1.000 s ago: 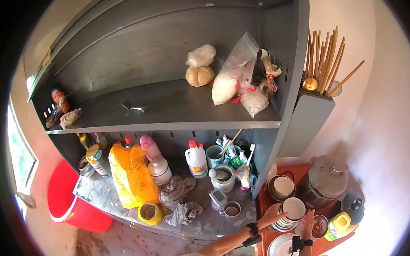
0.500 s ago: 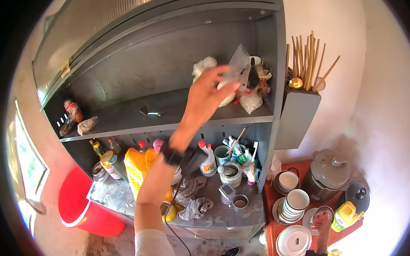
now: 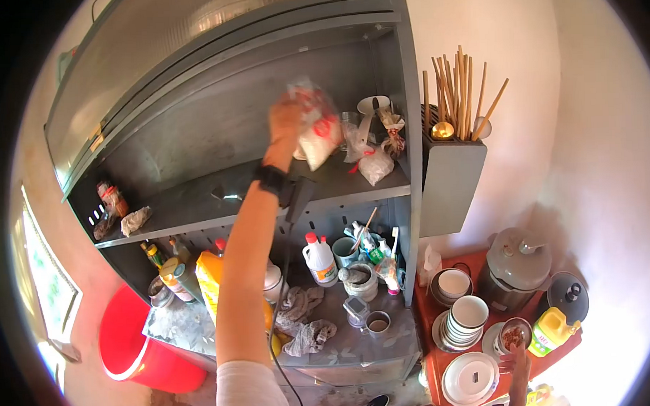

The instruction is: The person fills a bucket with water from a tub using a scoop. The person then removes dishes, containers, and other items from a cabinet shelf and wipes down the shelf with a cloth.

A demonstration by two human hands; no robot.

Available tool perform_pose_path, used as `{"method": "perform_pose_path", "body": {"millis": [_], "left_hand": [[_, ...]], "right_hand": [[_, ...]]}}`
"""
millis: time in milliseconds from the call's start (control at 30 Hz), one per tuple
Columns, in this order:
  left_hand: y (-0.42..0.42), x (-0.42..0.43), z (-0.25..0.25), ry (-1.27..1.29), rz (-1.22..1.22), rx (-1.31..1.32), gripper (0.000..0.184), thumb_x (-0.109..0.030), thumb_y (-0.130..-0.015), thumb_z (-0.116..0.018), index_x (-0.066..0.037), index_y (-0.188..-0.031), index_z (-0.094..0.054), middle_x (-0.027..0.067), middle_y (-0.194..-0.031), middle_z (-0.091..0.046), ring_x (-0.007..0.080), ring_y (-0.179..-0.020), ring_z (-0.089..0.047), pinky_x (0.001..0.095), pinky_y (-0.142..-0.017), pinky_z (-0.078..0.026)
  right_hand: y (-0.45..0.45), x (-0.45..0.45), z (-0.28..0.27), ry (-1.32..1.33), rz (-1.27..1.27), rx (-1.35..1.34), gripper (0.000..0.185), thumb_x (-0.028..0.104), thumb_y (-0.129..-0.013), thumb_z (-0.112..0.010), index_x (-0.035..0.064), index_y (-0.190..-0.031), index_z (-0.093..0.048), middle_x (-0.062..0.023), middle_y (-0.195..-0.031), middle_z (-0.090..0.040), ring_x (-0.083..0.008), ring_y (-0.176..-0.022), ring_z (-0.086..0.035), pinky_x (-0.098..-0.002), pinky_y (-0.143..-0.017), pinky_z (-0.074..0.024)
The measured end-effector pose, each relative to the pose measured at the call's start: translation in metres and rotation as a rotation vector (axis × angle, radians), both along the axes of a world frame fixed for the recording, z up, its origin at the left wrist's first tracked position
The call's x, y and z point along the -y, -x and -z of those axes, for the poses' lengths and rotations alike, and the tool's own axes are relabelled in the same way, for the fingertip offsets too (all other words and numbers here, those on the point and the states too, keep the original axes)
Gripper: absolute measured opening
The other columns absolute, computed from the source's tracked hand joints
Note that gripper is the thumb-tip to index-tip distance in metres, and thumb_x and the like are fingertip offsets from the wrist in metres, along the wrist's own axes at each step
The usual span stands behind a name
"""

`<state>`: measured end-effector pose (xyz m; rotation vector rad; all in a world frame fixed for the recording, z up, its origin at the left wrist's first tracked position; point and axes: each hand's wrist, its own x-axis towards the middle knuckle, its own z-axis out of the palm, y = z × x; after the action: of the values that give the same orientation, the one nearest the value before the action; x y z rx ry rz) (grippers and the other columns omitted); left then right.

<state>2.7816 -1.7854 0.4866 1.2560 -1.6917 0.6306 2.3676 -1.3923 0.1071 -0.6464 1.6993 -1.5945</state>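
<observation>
My left hand [image 3: 286, 123], with a dark band on the wrist, is raised to the upper shelf of the grey cabinet. Its fingers are closed on a clear plastic bag [image 3: 317, 135] with red print and whitish contents, held above the shelf. Beside it on the shelf stand a small tied bag of white granules [image 3: 376, 165] and a white scoop-like thing [image 3: 368, 115]. My right hand [image 3: 517, 368] is low on the right with fingers apart, near a metal bowl [image 3: 516, 332] holding brownish bits; contact is unclear.
White plates [image 3: 468, 379], stacked bowls [image 3: 468, 315], a grey cooker [image 3: 519, 268] and a yellow jug [image 3: 551, 332] crowd the red table. Bottles, rags [image 3: 312, 334] and a mortar [image 3: 359, 280] fill the lower counter. Chopsticks [image 3: 458, 91] stick up from a wall holder.
My left hand has gone from open fingers over the bags to gripping the red-printed plastic bag, lifting it to the left. My right hand has drawn back from over the metal bowl.
</observation>
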Motion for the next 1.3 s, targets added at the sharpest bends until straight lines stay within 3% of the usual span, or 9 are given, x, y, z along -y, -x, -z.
{"method": "perform_pose_path", "body": {"millis": [33,100,233,433,567,900,967,1100,1300], "left_hand": [[-0.006,-0.017,-0.005,0.206,-0.38,0.345,0.015,-0.019,-0.08,-0.049,-0.01,-0.085,-0.059,0.005,-0.08,-0.061,0.0157,-0.076,-0.058,0.0302,-0.06,-0.047],[0.008,-0.078,-0.025,-0.142,0.686,-0.932,0.021,-0.023,-0.084,-0.047,-0.006,-0.09,-0.058,0.0055,-0.078,-0.06,0.0134,-0.077,-0.057,0.028,-0.063,-0.047],[-0.006,-0.135,-0.017,-0.324,1.232,-0.813,0.03,-0.026,-0.087,-0.044,0.001,-0.097,-0.052,0.0109,-0.089,-0.059,0.0181,-0.084,-0.057,0.0307,-0.075,-0.047],[0.003,-0.203,0.089,-0.807,0.779,-0.263,0.031,-0.026,-0.086,-0.045,-0.003,-0.105,-0.052,0.0084,-0.101,-0.056,0.0172,-0.09,-0.054,0.0283,-0.079,-0.043],[0.055,-0.248,0.132,-1.299,1.067,-0.132,0.03,-0.028,-0.085,-0.048,-0.004,-0.103,-0.052,0.0092,-0.094,-0.054,0.0169,-0.087,-0.05,0.0272,-0.08,-0.039],[0.077,-0.22,0.107,-0.908,1.317,0.496,0.029,-0.013,-0.075,-0.06,-0.006,-0.102,-0.054,0.0046,-0.097,-0.053,0.0168,-0.097,-0.048,0.0276,-0.081,-0.039],[0.063,-0.204,0.068,-0.984,1.117,0.035,0.029,-0.013,-0.074,-0.06,-0.007,-0.102,-0.054,0.0037,-0.1,-0.053,0.0139,-0.095,-0.05,0.0269,-0.08,-0.041],[0.06,-0.126,0.038,0.034,0.454,0.331,0.048,-0.038,-0.073,-0.06,-0.005,-0.107,-0.052,0.0198,-0.117,-0.044,0.0319,-0.107,-0.044,0.0358,-0.089,-0.035],[0.088,-0.064,0.053,-0.353,0.445,0.245,0.066,-0.052,-0.071,-0.055,-0.005,-0.117,-0.047,0.0179,-0.114,-0.043,0.028,-0.097,-0.05,0.0346,-0.083,-0.039]], "right_hand": [[-0.001,0.001,0.0,-0.001,0.005,0.01,0.063,0.054,-0.082,-0.037,-0.0029,-0.106,-0.05,-0.0119,-0.069,-0.057,-0.0155,-0.052,-0.054,-0.0238,-0.047,-0.0444],[-0.002,0.002,-0.006,-0.01,-0.004,-0.012,0.055,0.048,-0.085,-0.037,-0.0019,-0.104,-0.053,-0.0107,-0.067,-0.057,-0.0145,-0.053,-0.055,-0.0235,-0.044,-0.0446],[-0.024,0.019,-0.055,0.002,-0.162,-0.068,0.034,0.028,-0.084,-0.048,0.0006,-0.103,-0.055,-0.0074,-0.07,-0.058,-0.0123,-0.056,-0.055,-0.0214,-0.05,-0.0447],[-0.102,0.053,-0.143,0.501,-0.544,-0.231,0.043,0.012,-0.075,-0.062,0.0038,-0.115,-0.047,-0.007,-0.095,-0.057,-0.0151,-0.087,-0.055,-0.0251,-0.069,-0.0441],[-0.146,0.062,-0.164,0.509,-0.796,-0.385,0.045,0.017,-0.072,-0.065,0.0052,-0.113,-0.049,-0.0098,-0.103,-0.056,-0.0202,-0.091,-0.054,-0.0296,-0.075,-0.0426],[-0.14,0.03,-0.129,0.175,-0.712,-0.529,0.026,0.004,-0.073,-0.051,0.0048,-0.098,-0.059,-0.014,-0.097,-0.058,-0.0278,-0.085,-0.057,-0.0316,-0.073,-0.044],[-0.134,0.018,-0.123,0.036,-0.687,-0.467,0.022,0.003,-0.073,-0.051,0.0025,-0.094,-0.06,-0.0126,-0.09,-0.061,-0.0251,-0.077,-0.059,-0.0319,-0.068,-0.0449],[-0.117,-0.012,-0.105,-0.048,-0.585,-0.585,0.012,0.005,-0.074,-0.052,-0.0015,-0.082,-0.06,-0.0136,-0.07,-0.059,-0.0249,-0.053,-0.054,-0.0328,-0.049,-0.0404],[-0.115,-0.016,-0.073,0.067,-0.479,-0.601,0.016,0.009,-0.075,-0.054,-0.0044,-0.066,-0.053,-0.0177,-0.059,-0.051,-0.0296,-0.054,-0.051,-0.0348,-0.049,-0.0375]]}}
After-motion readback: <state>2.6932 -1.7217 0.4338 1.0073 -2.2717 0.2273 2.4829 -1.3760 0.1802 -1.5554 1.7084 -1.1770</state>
